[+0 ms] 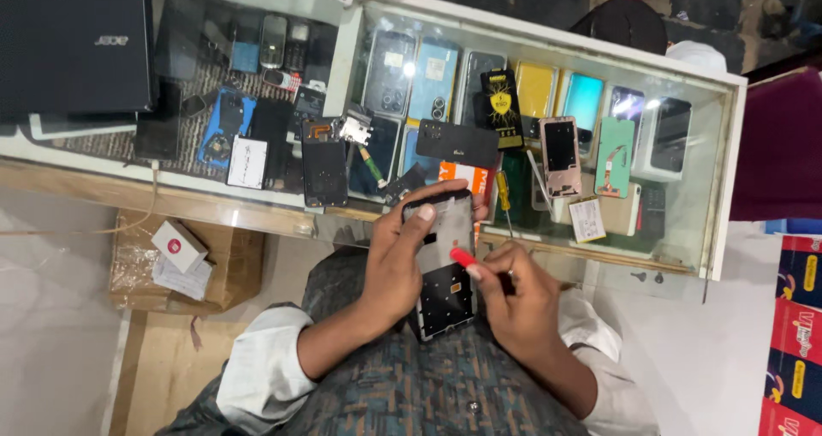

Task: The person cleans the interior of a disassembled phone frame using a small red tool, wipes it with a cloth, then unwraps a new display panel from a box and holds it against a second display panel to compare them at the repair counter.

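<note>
Black and opened at the back, the phone frame (447,265) lies lengthwise in the person's lap, just in front of the counter edge, its top end toward the counter. The left hand (396,260) is clamped around the frame's left side, with the thumb laid across the upper edge. The right hand (516,295) is closed around a small red-tipped tool (462,257); the red tip rests on the frame's inner face near its right edge. The two hands sit close together, with only the frame between them.

A yellow-handled screwdriver (504,200) lies on the glass just beyond the right hand. A dark display panel (324,172) lies flat on the glass beyond the left hand, and a rose-coloured phone (560,155) lies further right. The glass display counter (711,188) holds rows of phone cases and handsets beneath its top. A closed black laptop (75,42) rests on the far left end of the counter. A cardboard box (227,269) stands on the floor at the left, below the counter, with a small white carton (179,246) on top of it.
</note>
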The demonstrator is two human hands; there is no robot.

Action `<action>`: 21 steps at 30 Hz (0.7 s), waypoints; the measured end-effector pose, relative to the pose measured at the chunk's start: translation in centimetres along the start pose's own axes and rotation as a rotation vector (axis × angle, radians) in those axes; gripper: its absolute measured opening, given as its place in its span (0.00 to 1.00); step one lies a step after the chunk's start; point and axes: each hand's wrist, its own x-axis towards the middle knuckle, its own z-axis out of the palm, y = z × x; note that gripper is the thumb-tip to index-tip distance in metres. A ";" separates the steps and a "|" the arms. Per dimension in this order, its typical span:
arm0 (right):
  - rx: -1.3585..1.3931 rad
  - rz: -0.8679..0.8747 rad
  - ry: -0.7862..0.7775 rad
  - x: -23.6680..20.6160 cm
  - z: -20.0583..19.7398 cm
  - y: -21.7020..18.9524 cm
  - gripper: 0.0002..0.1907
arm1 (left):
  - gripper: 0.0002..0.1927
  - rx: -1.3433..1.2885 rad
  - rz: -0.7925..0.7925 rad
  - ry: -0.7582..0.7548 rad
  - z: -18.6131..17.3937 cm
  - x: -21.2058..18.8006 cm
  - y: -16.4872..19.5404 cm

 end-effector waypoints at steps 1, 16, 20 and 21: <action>-0.024 -0.004 0.029 0.1 0.1 0.1 0.08 | 0.21 0.021 0.014 -0.003 0.0 0.0 0.0; 0.120 0.002 0.111 0.3 0.7 1.7 0.08 | 0.20 0.087 -0.040 -0.057 -0.1 -0.6 0.7; 0.102 -0.018 0.178 1.1 1.4 2.7 0.09 | 0.21 0.334 0.068 -0.063 0.0 -0.9 1.2; 0.141 -0.023 0.139 0.6 1.4 2.8 0.09 | 0.22 0.382 0.120 -0.070 -0.1 -0.8 1.3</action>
